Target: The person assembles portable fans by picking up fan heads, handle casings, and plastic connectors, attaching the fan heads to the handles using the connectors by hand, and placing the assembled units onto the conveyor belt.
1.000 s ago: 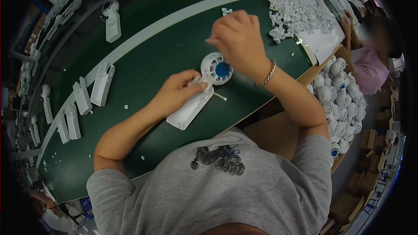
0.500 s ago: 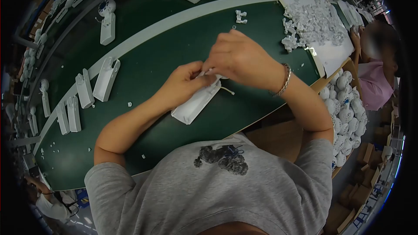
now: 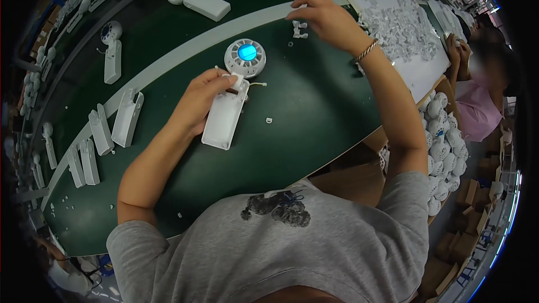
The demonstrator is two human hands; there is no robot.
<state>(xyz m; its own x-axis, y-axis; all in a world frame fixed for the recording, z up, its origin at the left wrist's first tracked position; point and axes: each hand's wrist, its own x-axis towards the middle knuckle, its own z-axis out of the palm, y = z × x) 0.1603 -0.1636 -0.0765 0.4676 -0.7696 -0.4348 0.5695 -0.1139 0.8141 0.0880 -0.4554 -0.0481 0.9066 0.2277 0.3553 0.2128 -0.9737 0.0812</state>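
Note:
My left hand (image 3: 206, 96) is closed on a white handheld fan (image 3: 224, 118), its thumb on the neck between the round head and the hollow handle. The fan head (image 3: 245, 58) has a bright blue disc at its centre and points away from me. A short pale cable sticks out on the right of the neck. Over the table's far right side, my right hand (image 3: 325, 17) is raised with its thumb and fingers apart and nothing visible between them. Just left of it lie small clear plastic parts (image 3: 300, 29) and a tiny ring (image 3: 291, 44).
Many clear parts (image 3: 401, 33) cover a white sheet at right. A carton of white fan heads (image 3: 443, 146) stands beside my right arm. Handle shells (image 3: 128, 118) lie at left; more fans (image 3: 206, 4) lie beyond the pale strip. Another person (image 3: 480, 101) works at far right.
The fan in my left hand has moved left and away from me, its blue disc now uncovered and brighter. My right hand has left the fan's neck, moved up and right, and opened.

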